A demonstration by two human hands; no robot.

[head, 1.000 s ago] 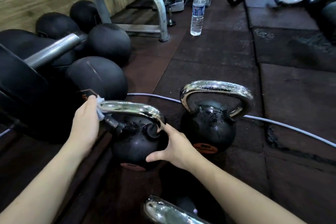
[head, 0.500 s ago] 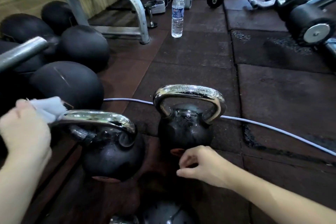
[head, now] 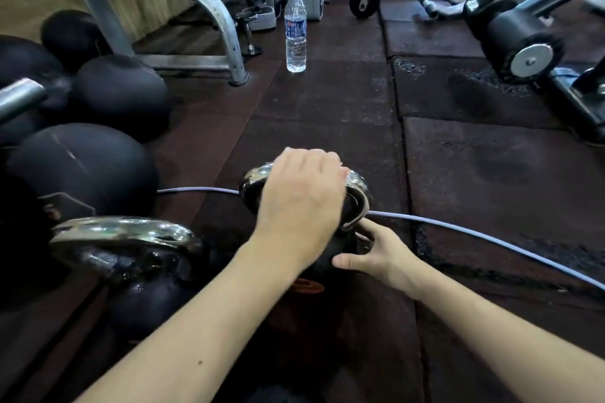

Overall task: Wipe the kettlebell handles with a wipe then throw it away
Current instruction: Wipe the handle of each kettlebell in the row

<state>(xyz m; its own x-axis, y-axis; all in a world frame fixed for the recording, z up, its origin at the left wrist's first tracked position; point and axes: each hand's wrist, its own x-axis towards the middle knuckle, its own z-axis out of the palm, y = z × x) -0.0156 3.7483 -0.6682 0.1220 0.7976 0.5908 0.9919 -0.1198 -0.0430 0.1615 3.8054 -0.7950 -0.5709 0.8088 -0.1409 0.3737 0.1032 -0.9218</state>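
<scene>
Crouching over the rubber floor (head: pixel 327 101), the person works on two kettlebells: the near one (head: pixel 144 301) down at the left, the far one (head: pixel 340 255) dead centre between both arms. Its chrome handle (head: pixel 357 183) runs left to right, arching directly under the left hand (head: pixel 302 199), which lies draped over the top, fingers curled down around the bar. No wipe shows; presumably it is under that palm, but I cannot tell. Lower right, the right hand (head: pixel 379 255) presses open fingers against the bell's body, just beside the handle's right leg, steadying it.
</scene>
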